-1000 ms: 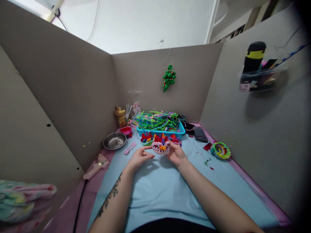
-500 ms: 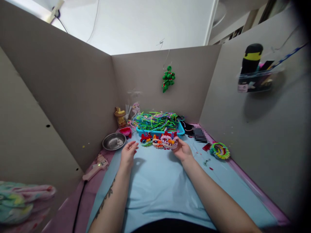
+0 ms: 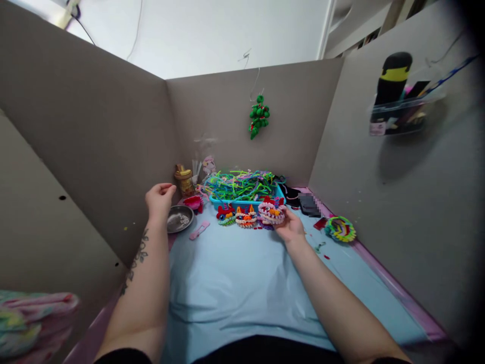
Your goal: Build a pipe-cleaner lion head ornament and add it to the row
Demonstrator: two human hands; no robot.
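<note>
My right hand is closed on the edge of a pink-and-white pipe-cleaner lion head with red trim on top, held above the table. Two similar figures are to its left: an orange-and-white one and a blue-and-green one with red trim. Raised at the left, my left hand has thumb and fingers pinched together. Whatever lies between those fingertips is too small or hidden to make out. Beyond that wrist sits a metal bowl with small white pieces.
A blue basket of colourful pipe cleaners stands at the back. A pink clip-like piece lies on the blue sheet. To the right are a green-and-yellow ring and a dark phone-like slab. Grey panels enclose the table.
My left hand has moved left and up from over the sheet, its fingers closing into a pinch. The pink clip-like piece now shows. My right hand still holds the lion head.
</note>
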